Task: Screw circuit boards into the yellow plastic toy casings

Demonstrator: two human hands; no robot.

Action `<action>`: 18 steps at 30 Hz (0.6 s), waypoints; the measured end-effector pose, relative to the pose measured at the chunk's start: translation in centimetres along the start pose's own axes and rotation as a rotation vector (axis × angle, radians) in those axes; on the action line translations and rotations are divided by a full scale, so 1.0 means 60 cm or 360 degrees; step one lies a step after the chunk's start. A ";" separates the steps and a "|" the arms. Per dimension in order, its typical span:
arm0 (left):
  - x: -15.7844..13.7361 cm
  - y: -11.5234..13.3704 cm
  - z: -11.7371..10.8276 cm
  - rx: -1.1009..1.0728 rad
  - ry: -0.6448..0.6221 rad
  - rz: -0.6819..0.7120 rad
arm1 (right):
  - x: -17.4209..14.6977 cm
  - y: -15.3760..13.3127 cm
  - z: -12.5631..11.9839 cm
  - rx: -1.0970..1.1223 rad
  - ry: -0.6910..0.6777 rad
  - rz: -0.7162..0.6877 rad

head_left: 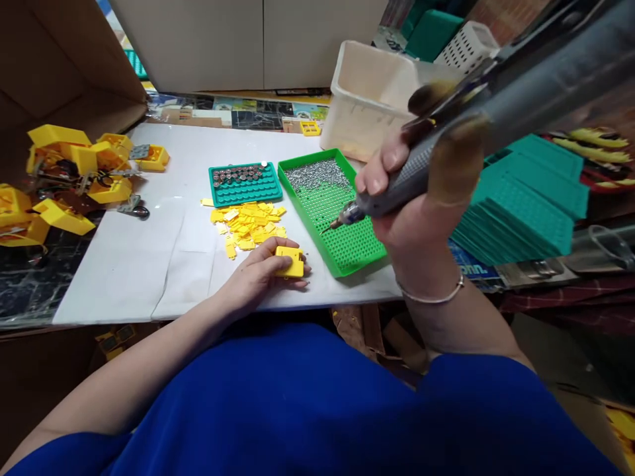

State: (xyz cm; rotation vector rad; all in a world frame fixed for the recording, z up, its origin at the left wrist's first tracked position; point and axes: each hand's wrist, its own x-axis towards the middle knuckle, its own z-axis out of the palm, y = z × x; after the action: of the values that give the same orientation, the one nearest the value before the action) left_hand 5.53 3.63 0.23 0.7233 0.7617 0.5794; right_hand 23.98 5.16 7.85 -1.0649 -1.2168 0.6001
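Note:
My left hand (262, 271) is closed around a small yellow plastic casing (290, 262), thumb on top, low over the white work surface. In my right hand (417, 178) is a grey electric screwdriver (401, 175), its bit angled down to the left over a green perforated tray (342, 268). Small silver screws (320, 175) lie heaped at the tray's far end. Finger coverings show on some right fingers. Just beyond my left hand is a pile of flat yellow plastic pieces (251, 225). Behind it sits a teal tray (248, 195) with round metal button-like parts in its far rows.
Yellow housings with wires (84, 165) crowd the left, beside an open cardboard box (64, 59). A whitish plastic bin (372, 79) stands behind the green tray. Stacked teal trays (520, 198) and a clear cup (610, 248) are at the right.

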 end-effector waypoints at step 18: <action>0.000 -0.004 -0.005 -0.0035 -0.0058 0.0048 | -0.055 0.005 0.051 0.0253 -0.0381 0.0064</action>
State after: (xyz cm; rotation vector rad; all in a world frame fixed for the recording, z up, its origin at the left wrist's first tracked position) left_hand 5.36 3.56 -0.11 0.7239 0.7109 0.5997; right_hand 20.21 3.49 6.06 -0.9035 -1.3322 0.8599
